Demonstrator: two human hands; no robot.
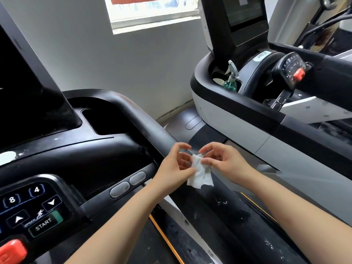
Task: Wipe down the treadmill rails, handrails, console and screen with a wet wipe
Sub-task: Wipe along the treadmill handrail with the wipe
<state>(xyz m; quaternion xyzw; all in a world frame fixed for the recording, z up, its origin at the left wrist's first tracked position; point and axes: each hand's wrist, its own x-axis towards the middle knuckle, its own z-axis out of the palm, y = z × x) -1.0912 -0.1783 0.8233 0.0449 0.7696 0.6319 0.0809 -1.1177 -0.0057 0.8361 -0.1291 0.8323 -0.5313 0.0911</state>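
Note:
A crumpled white wet wipe [200,173] hangs between my two hands above the right handrail [148,122] of the black treadmill. My left hand [175,166] pinches its left edge with thumb and fingers. My right hand [222,161] pinches its top right corner. The console [57,155] lies to the left, with a keypad [36,208] showing START, arrows and numbers, and a red stop button [11,252]. The dark screen [21,88] rises at the far left. Two oval grip sensors [127,183] sit on the front bar.
A second treadmill [228,115] stands to the right, with its own screen [245,14] and a green spray bottle [231,80] in its cup holder. A grey wall and a window [152,14] lie behind. An orange-edged side rail [165,239] runs below my arms.

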